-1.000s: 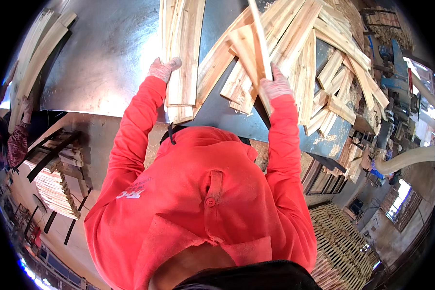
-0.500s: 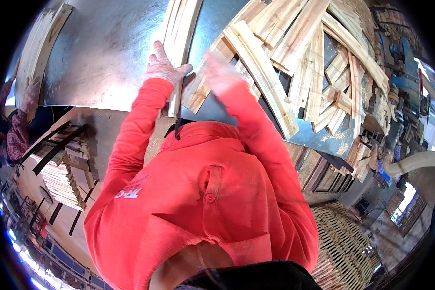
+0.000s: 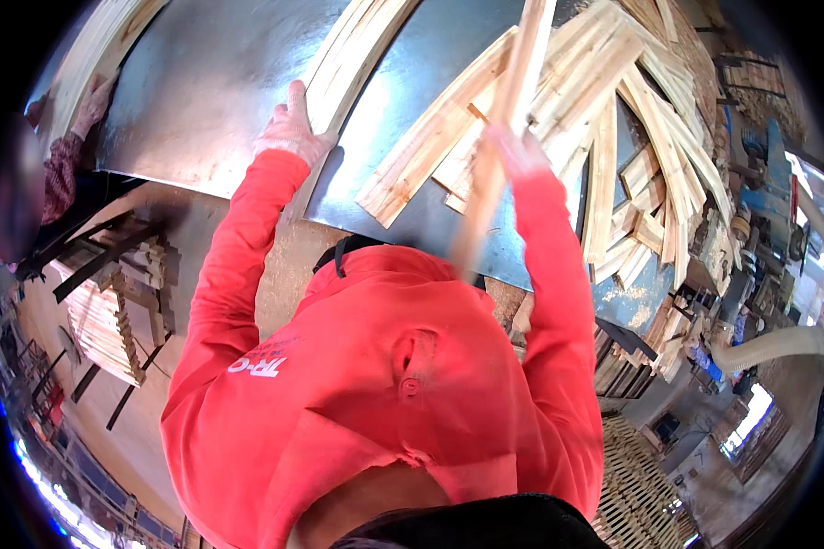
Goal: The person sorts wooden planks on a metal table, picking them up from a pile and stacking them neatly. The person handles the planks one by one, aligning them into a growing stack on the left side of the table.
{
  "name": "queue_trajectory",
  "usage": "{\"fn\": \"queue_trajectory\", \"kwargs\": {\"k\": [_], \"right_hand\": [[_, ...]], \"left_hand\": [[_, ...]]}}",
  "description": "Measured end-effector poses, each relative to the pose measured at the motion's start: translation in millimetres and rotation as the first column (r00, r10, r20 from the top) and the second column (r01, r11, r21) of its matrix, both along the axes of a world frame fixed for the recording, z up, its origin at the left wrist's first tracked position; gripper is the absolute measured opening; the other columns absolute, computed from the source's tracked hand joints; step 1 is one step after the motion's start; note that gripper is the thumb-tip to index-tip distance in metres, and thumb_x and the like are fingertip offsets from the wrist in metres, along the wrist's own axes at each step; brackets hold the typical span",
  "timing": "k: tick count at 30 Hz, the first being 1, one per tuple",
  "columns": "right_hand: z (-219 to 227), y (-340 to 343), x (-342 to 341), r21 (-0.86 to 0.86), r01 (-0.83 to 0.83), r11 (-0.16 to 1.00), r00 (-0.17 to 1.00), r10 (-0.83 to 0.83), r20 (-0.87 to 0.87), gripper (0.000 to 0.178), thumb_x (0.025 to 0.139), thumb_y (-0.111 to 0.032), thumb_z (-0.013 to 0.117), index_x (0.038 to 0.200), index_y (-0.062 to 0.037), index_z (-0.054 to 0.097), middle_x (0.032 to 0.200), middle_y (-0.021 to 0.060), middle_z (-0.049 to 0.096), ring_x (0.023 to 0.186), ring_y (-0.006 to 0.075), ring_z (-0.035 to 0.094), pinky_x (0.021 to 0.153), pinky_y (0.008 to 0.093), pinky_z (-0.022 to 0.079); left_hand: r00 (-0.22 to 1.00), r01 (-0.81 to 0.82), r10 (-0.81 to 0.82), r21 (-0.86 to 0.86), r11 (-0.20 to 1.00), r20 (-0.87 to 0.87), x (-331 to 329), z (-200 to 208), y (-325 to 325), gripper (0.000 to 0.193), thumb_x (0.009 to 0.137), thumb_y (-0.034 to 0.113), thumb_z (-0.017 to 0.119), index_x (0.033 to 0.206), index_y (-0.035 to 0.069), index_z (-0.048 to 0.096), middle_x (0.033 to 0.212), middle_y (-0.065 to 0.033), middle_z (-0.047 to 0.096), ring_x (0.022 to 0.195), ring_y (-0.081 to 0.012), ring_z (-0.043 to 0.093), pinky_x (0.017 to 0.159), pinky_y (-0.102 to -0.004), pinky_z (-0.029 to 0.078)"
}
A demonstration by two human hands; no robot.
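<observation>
My left hand point(image 3: 293, 133) rests on the left side of a row of long wooden strips point(image 3: 352, 64) lying together on the metal tabletop point(image 3: 220, 82). Its fingers point away from me and the thumb is spread across the strips. My right hand point(image 3: 519, 154) is closed on a long wooden plank point(image 3: 526, 64), raised at a slant above the loose boards. The plank is smeared by motion, and its near end reaches toward my chest. Below it lies a loose pile of boards point(image 3: 590, 69), with one wide board point(image 3: 412, 156) at the left of the pile.
At the far left, another person's hand point(image 3: 92, 105) touches a second stack of strips point(image 3: 96, 50). Short offcuts point(image 3: 636, 242) lie at the table's right. A rack with stacked wood point(image 3: 105, 320) stands on the floor at left; a pale hose point(image 3: 778, 348) runs at right.
My right hand has moved right and lifted a plank that now stands out above the pile. My left hand stays by the strips. The view has shifted slightly.
</observation>
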State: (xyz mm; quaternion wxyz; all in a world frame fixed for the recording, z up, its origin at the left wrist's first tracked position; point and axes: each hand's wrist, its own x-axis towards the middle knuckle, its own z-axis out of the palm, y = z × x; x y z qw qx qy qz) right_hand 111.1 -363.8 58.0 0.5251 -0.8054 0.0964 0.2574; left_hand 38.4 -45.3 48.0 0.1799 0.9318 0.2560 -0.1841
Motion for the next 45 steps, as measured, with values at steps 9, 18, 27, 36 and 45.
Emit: {"fn": "queue_trajectory", "kwargs": {"k": [9, 18, 27, 36, 45], "right_hand": [[-42, 131, 72, -0.626, -0.080, 0.776, 0.857, 0.374, 0.354, 0.089, 0.085, -0.063, 0.050, 0.146, -0.0026, 0.030, 0.145, 0.0297, 0.034, 0.138, 0.0412, 0.032, 0.115, 0.0453, 0.024], [-50, 22, 114, -0.872, -0.014, 0.490, 0.994, 0.101, 0.041, 0.117, 0.069, -0.045, 0.076, 0.154, -0.0110, 0.003, 0.157, 0.0233, 0.009, 0.145, 0.0401, 0.014, 0.116, 0.0411, 0.021], [-18, -47, 61, 0.836, 0.175, 0.519, 0.950, 0.135, -0.283, 0.087, 0.065, -0.024, 0.079, 0.135, 0.0064, 0.038, 0.110, 0.0205, 0.062, 0.093, 0.0312, 0.065, 0.078, 0.0355, 0.060], [-41, 81, 5, 0.911, 0.345, 0.225, 0.904, 0.182, -0.387, 0.086, 0.067, -0.028, 0.081, 0.134, 0.0075, 0.039, 0.116, 0.0235, 0.057, 0.101, 0.0337, 0.062, 0.089, 0.0427, 0.055], [-62, 162, -13, 0.528, 0.033, 0.849, 0.999, -0.021, -0.028, 0.074, 0.081, -0.023, 0.076, 0.142, -0.0045, 0.038, 0.109, 0.0079, 0.062, 0.096, 0.0188, 0.061, 0.086, 0.0299, 0.051]], "left_hand": [[0.998, 0.054, -0.060, 0.155, 0.986, 0.034, -20, -7, -25, 0.107, 0.071, 0.051, 0.072, 0.152, 0.013, 0.014, 0.149, -0.0214, 0.031, 0.134, -0.0394, 0.035, 0.109, -0.0470, 0.032], [0.976, 0.006, -0.043, 0.171, 0.985, 0.214, -24, -16, -25, 0.099, 0.069, 0.045, 0.075, 0.148, 0.013, 0.024, 0.141, -0.0192, 0.039, 0.125, -0.0369, 0.046, 0.102, -0.0475, 0.038], [0.987, -0.088, 0.037, 0.333, 0.939, 0.157, -17, -9, 71, 0.096, 0.074, 0.047, 0.068, 0.150, 0.010, 0.023, 0.144, -0.0269, 0.036, 0.128, -0.0420, 0.043, 0.106, -0.0454, 0.037], [0.996, 0.001, -0.040, 0.470, 0.882, 0.073, 1, -7, 139, 0.092, 0.081, 0.038, 0.069, 0.152, 0.016, 0.016, 0.145, -0.0245, 0.035, 0.133, -0.0368, 0.040, 0.105, -0.0428, 0.040], [0.941, -0.247, 0.259, -0.965, 0.083, -0.219, 15, -68, 40, 0.058, 0.085, 0.028, 0.070, 0.131, -0.002, 0.051, 0.112, -0.0126, 0.064, 0.098, -0.0173, 0.061, 0.084, -0.0317, 0.050]]}}
